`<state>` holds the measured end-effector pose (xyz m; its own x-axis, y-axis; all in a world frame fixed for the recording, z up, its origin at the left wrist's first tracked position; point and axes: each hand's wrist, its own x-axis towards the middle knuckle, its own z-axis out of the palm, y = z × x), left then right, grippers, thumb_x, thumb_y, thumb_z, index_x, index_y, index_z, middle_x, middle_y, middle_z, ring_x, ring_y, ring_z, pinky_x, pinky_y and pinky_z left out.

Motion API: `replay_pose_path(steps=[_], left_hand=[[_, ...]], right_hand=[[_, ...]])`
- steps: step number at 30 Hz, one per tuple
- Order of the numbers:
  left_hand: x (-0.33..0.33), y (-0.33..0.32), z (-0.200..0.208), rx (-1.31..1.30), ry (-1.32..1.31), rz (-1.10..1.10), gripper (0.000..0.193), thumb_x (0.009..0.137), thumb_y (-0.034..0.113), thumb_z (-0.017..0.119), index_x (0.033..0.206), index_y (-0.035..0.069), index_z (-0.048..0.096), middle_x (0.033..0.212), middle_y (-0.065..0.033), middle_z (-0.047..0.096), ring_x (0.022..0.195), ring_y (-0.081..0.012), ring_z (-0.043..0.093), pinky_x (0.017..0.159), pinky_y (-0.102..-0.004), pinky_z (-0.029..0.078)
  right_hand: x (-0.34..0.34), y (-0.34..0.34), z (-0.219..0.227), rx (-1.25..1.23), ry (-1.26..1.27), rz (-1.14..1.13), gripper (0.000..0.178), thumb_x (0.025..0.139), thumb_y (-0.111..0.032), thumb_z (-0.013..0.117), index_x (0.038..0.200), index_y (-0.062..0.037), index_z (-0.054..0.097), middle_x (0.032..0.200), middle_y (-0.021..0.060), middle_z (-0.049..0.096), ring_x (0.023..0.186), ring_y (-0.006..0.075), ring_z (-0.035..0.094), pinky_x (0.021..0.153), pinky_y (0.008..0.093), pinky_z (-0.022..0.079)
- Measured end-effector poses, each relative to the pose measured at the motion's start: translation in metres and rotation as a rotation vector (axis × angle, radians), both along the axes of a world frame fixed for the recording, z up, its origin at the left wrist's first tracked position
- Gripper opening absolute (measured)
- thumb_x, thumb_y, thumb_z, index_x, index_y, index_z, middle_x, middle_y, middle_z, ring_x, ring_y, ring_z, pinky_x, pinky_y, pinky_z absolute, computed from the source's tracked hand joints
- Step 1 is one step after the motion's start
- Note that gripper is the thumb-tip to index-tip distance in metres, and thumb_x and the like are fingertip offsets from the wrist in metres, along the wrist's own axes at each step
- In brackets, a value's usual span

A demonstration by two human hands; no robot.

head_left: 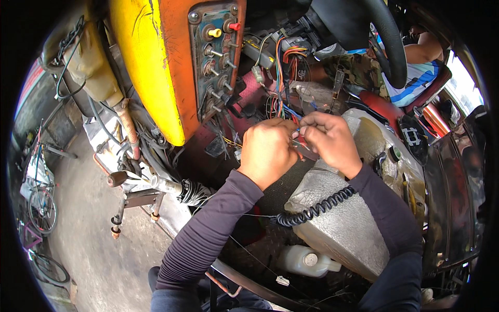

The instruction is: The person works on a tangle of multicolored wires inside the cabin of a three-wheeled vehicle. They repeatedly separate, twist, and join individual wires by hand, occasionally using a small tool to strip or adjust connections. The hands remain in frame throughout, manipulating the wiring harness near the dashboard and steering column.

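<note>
While a thin-wheeled dark bicycle (42, 210) stands far to the left of the yellow-and-orange painted metal console (176, 67), a cloudy, yellowish plastic tank (93, 67) sits near that console's left side. On the console's right part is a grimy metal plate of toggle switches (212, 65) (two wear coloured caps, one yellow and one red).

To the lower right of the console comes the left hand (267, 152), knuckles up and fingers curled; its fingertips are hidden, so I cannot tell what they close on. Right of the console, a loose bundle of orange, blue and red wires (280, 57) runs down toward both hands. A thin blue plastic-coated wire (292, 111) lies at its lower end, right of the console and just beyond the fingers, its visible stretch slanting down and rightward toward them. The right hand (330, 139), farther from the console, has thumb and forefinger pressed together on what looks like that wire's blue end. This is the relation that counts: the end lies in the narrow space between the hands, nearer the right fingertips, with the left hand on the console side.

Below these, well apart from the console, are a translucent white plastic jug (299, 262) and a coiled black cable (317, 208). Farther right of the console, a black, thick-rimmed steering wheel (397, 57) partly hides a seated person (416, 78).
</note>
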<state>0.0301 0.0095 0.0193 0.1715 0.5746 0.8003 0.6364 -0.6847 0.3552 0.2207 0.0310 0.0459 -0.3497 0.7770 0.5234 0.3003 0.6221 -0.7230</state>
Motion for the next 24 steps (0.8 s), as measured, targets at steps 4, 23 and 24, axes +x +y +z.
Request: replay_pose_path(steps=[4,23,24], left_hand=[[0.005,0.0,-0.006,-0.056,-0.037,0.005,0.022,0.084,0.001,0.076,0.106,0.0,0.077,0.097,-0.0192,0.076,0.087,-0.0375,0.075,0.076,-0.0409,0.06],[0.004,-0.011,-0.063,-0.6,-0.759,-0.146,0.025,0.103,0.003,0.053,0.124,-0.004,0.064,0.093,-0.0073,0.073,0.072,-0.0086,0.059,0.065,-0.0242,0.047],[0.005,-0.011,-0.063,-0.612,-0.749,-0.181,0.027,0.104,0.001,0.051,0.128,-0.003,0.061,0.096,-0.0061,0.073,0.07,-0.007,0.056,0.062,-0.0216,0.045]], right_hand=[[0.005,0.007,0.003,-0.653,0.309,0.11,0.009,0.096,-0.007,0.066,0.093,0.0017,0.069,0.073,0.0032,0.064,0.048,0.0051,0.05,0.041,0.0232,0.035],[0.037,0.011,0.017,0.038,-0.499,-0.269,0.033,0.1,-0.008,0.067,0.13,0.0032,0.069,0.082,0.0067,0.072,0.061,0.0078,0.06,0.057,0.0276,0.049],[0.041,0.01,0.023,-0.006,-0.494,-0.272,0.035,0.1,-0.009,0.067,0.133,0.0029,0.068,0.082,0.0068,0.072,0.06,0.0085,0.06,0.057,0.0276,0.049]])
